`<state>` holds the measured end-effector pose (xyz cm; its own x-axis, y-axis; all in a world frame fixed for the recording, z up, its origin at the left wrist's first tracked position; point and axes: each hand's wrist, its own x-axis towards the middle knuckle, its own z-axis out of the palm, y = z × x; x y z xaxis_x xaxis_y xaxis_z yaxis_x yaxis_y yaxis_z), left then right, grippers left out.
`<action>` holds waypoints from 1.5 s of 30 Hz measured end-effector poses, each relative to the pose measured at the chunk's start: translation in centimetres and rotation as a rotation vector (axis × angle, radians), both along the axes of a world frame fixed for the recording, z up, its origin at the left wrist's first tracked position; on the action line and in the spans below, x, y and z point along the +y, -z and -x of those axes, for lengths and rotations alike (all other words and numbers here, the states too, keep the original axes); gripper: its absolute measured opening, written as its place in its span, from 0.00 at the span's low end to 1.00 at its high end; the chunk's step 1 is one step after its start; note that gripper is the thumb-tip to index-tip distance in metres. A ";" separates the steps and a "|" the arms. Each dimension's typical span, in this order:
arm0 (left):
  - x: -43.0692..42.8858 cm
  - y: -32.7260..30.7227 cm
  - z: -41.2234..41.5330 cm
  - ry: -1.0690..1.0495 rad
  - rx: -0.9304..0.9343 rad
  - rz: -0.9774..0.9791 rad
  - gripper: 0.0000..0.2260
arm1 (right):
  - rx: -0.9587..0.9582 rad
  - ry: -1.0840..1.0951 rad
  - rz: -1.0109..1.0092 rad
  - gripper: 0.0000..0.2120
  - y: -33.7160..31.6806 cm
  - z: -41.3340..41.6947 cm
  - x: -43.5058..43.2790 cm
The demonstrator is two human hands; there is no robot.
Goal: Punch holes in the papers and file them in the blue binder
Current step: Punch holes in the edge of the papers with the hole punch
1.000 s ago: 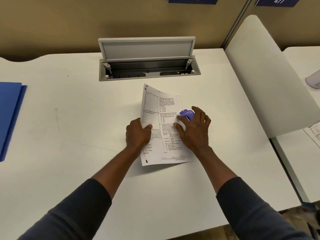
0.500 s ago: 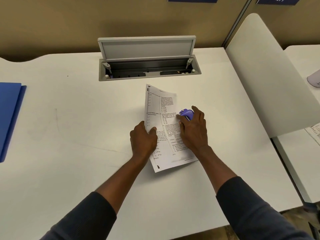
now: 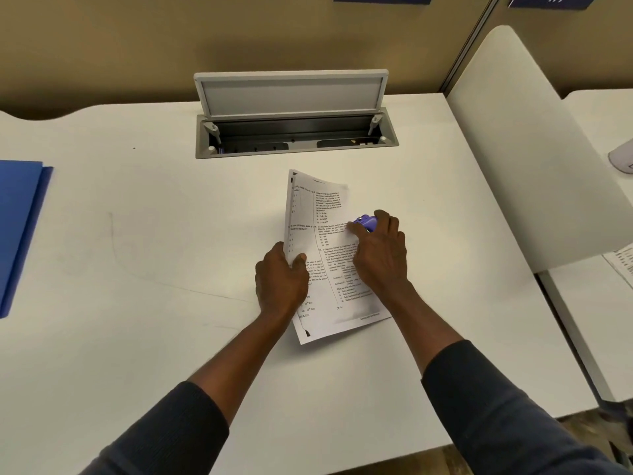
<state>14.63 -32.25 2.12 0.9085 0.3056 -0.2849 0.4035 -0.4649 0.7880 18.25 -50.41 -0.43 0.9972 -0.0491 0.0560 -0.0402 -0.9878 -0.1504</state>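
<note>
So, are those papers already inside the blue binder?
No, the papers lie mid-desk under both hands, while the blue binder sits apart at the desk's left edge.

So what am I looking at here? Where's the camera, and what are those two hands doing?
There is no machine here. A person wears a wide-angle camera on the head, looking forward and down, so you see their own arms reaching out over a white desk. The left hand grips the left edge of some printed papers. The right hand rests on the papers' right side and holds a small purple punch at that edge. A blue binder lies at the far left of the desk, apart from the papers. Behind the papers, a grey cable box set into the desk has its lid open.
</note>
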 end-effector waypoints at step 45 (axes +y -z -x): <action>-0.6 1.6 0.7 0.003 0.030 -0.039 0.13 | 0.334 -0.104 -0.149 0.18 -1.8 -5.2 -4.1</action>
<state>13.92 -32.87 0.51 0.9008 0.3143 -0.2997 0.4250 -0.4963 0.7570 23.43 -54.49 1.40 0.9594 0.0698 -0.2732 -0.0123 -0.9576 -0.2879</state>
